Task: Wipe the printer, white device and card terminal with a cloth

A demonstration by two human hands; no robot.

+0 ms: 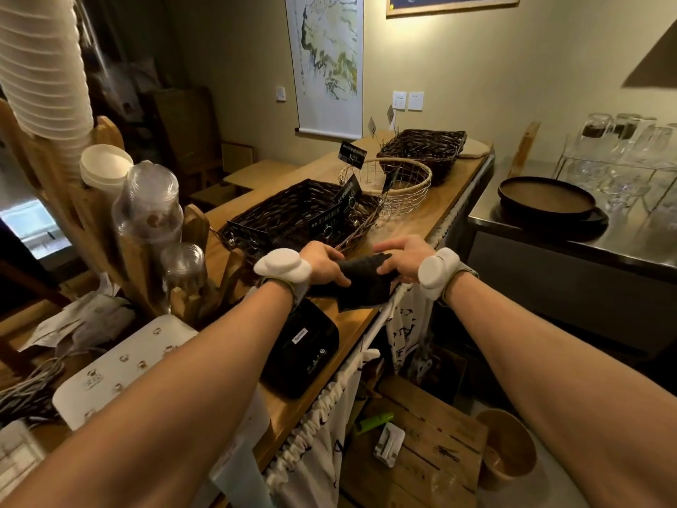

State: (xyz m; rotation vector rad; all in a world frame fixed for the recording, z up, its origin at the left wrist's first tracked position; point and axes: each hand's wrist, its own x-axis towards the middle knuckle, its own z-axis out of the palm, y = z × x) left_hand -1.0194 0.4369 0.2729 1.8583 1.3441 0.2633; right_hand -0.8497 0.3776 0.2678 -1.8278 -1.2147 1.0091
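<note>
Head view: at frame centre your left hand (322, 264) and right hand (399, 258) both pinch the dark cloth (362, 286), held between them over the wooden counter (447, 194) edge. Fold it into a flat pad before lowering it to the black printer (300, 350), which sits just below your left wrist. The cloth looks soft, charcoal and crumpled. The printer is glossy and white-labelled.

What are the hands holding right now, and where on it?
A dark cloth, held by both: the left hand grips its left edge, the right hand its upper right edge.
</note>
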